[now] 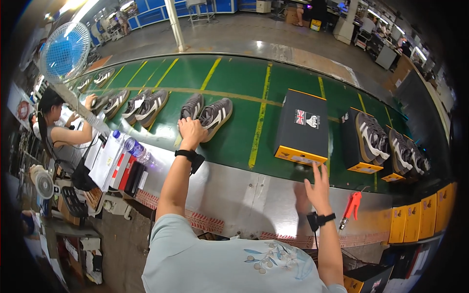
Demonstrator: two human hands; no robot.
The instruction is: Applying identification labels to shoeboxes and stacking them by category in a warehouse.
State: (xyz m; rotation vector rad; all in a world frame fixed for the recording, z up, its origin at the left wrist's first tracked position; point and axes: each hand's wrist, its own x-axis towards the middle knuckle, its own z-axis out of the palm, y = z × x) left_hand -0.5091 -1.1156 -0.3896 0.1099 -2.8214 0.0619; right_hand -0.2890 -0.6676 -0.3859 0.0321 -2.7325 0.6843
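Note:
My left hand [192,132] is closed over the near end of a dark grey sneaker [192,105] with light stripes. Its mate, another grey sneaker [216,117] with white stripes and a gum sole, lies just to the right on the green conveyor belt [239,146]. In front of a dark shoebox [303,119] with an orange base, my right hand [318,188] is held with fingers apart and nothing in it. Its fingertips are close to the box's near edge; I cannot tell if they touch.
Farther right, sneakers [372,136] rest on shoeboxes. A red air blow gun [351,207] lies on the metal ledge, near upright orange boxes [413,219]. At left are more sneakers [152,106], a water bottle [137,149], a fan [65,52] and a seated co-worker [68,134].

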